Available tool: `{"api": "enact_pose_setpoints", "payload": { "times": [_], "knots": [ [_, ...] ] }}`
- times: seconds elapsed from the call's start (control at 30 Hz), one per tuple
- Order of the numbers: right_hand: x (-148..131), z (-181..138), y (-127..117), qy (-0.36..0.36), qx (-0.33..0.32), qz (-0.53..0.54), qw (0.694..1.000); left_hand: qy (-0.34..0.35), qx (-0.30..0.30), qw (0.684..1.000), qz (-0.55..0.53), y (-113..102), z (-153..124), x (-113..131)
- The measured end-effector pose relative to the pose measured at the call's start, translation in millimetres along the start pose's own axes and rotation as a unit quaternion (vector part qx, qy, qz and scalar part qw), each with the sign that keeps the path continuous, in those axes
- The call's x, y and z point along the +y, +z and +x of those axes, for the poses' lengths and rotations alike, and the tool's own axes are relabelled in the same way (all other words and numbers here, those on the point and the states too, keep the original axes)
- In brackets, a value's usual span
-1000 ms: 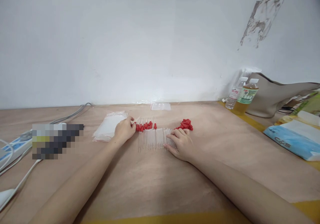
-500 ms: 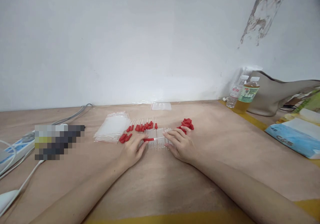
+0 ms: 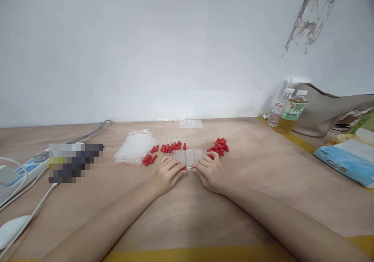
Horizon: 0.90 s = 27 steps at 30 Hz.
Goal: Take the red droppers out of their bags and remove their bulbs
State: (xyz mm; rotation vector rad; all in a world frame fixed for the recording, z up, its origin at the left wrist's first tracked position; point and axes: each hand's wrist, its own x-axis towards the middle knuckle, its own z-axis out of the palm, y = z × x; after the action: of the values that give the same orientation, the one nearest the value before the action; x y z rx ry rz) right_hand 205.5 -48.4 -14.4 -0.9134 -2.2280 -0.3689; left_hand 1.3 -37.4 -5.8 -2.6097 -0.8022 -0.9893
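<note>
My left hand (image 3: 169, 172) is closed, with thumb and forefinger on the red rubber bulb end of a glass dropper (image 3: 189, 169). At the other end, the thumb and fingers of my right hand (image 3: 209, 171) pinch its clear tube. The dropper lies crosswise at the near ends of a row of clear glass tubes (image 3: 189, 157). Behind my left hand are several finished-looking droppers with red bulbs (image 3: 174, 146), and a few loose red bulbs (image 3: 150, 159) rest left of them. A pile of red bulbs (image 3: 221, 146) sits just beyond my right fingers, which partly cover it.
A stack of clear zip bags (image 3: 134, 147) lies left; another bag (image 3: 190, 124) is by the wall. A power strip (image 3: 32, 164), cables and a blurred-out object (image 3: 76, 162) stand far left. Two bottles (image 3: 292, 112), a grey bag (image 3: 317, 114) and a tissue pack (image 3: 344, 162) are right.
The dropper between my hands has come down and nearer, from over the tubes to their near ends. My hands have drawn closer together, and the camera view has shifted slightly.
</note>
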Motion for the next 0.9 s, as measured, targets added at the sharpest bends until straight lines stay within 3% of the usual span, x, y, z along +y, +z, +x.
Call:
{"api": "enact_pose_setpoints", "payload": {
  "times": [0.33, 0.6, 0.9],
  "knots": [
    [-1, 0, -1, -0.069, 0.032, 0.015, 0.997, -0.002, -0.13, 0.992, 0.003, -10, 7, 10],
    [6, -4, -2, -0.187, 0.081, -0.065, 0.977, -0.032, -0.169, 0.983, -0.069, -12, 5, 9],
    [5, -4, -17, -0.247, 0.12, -0.091, 0.957, -0.033, -0.196, 0.975, -0.103, -14, 2, 8]
  ]
}}
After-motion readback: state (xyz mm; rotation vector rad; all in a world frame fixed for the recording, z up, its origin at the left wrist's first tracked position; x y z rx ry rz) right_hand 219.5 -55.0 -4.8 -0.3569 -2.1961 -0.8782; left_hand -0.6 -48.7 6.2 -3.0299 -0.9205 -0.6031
